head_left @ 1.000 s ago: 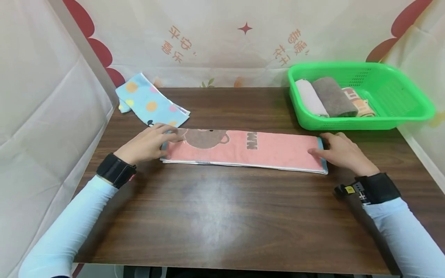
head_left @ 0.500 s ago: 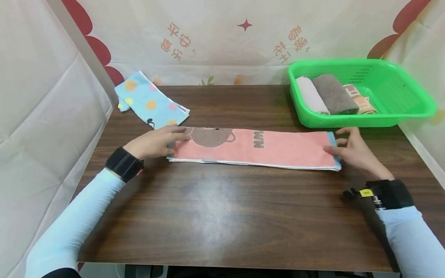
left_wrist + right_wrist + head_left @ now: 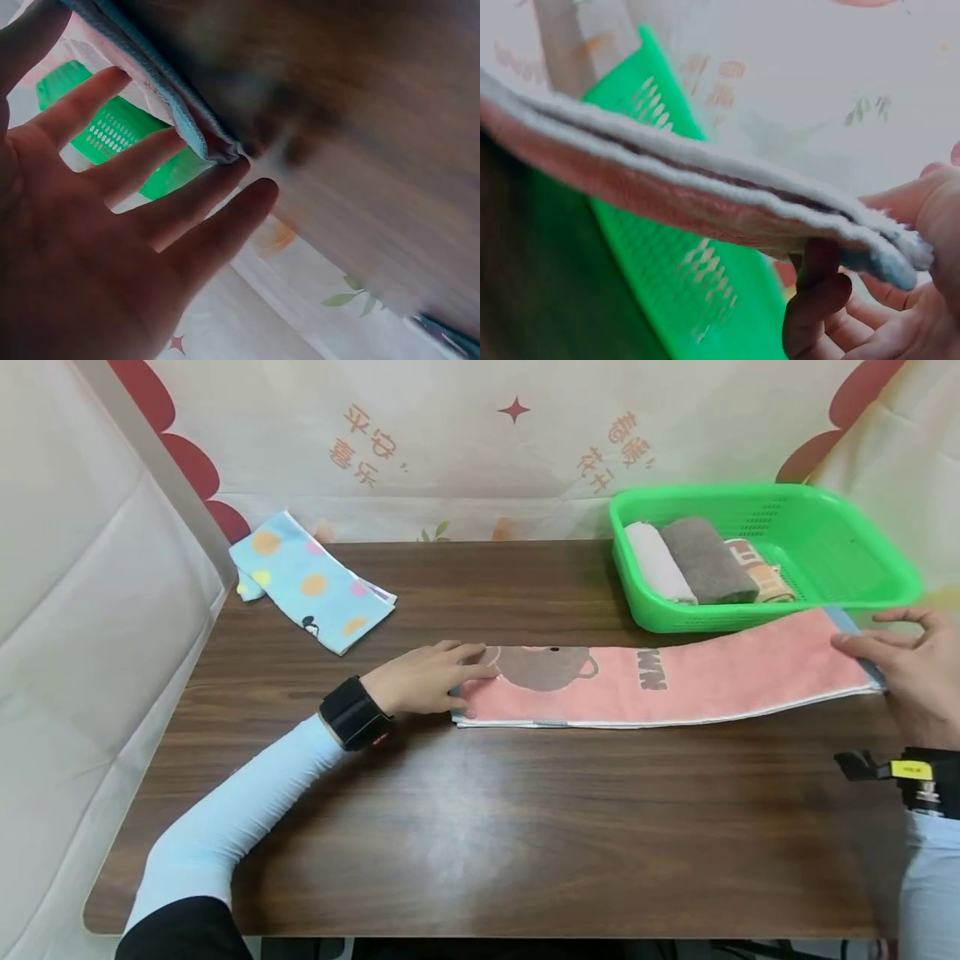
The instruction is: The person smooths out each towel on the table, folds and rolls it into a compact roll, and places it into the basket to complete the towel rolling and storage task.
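Note:
A pink towel (image 3: 712,681), folded into a long strip with a grey bear print and blue ends, stretches between both hands. My right hand (image 3: 911,664) pinches its right end between thumb and fingers and holds that end up off the table. In the right wrist view the layered white edge of the towel (image 3: 667,161) runs into the right hand's grip. At the left end, my left hand (image 3: 431,681) rests its fingertips on the towel. The left wrist view shows the left hand's fingers (image 3: 195,195) spread and fairly straight by the blue edge.
A green basket (image 3: 847,602) stands at the back right, holding a white, a grey and a patterned rolled towel (image 3: 761,577). A blue dotted folded cloth (image 3: 315,581) lies at the back left of the wooden table (image 3: 525,835). Printed white curtains surround the table.
The pink towel has slid to the right along the table, with both hands moving along with it. Its right end has risen in my right hand.

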{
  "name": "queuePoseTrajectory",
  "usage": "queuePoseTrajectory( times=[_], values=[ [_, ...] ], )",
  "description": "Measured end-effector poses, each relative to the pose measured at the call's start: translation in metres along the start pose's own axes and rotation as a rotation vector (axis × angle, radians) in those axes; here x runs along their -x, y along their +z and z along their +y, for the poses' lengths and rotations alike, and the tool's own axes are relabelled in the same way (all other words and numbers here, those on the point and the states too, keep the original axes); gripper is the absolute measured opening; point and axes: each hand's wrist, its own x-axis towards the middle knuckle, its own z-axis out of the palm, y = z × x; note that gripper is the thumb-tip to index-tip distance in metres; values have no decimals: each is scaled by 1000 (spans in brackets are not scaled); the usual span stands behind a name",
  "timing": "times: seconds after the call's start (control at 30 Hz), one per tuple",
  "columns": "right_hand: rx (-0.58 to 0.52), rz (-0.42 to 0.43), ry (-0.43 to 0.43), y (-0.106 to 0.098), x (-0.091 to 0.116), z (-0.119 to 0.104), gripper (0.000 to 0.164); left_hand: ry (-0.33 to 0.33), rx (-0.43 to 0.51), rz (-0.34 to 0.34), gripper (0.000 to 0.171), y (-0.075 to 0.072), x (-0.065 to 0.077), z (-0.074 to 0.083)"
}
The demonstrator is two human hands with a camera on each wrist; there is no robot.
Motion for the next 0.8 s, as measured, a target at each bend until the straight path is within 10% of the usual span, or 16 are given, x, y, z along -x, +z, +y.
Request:
queuePoseTrajectory(
  times=[0.37, 0.63, 0.8],
  values=[
    [-125, -299, -126, 135, 14, -59, 43, -127, 106, 53, 83, 5, 7, -7],
    [513, -496, -237, 262, 25, -36, 34, -166, 98, 11, 77, 6, 6, -2],
    [687, -568, -277, 317, 25, 9, 30, -169, 68, -6, 76, 5, 4, 0]
  ],
)
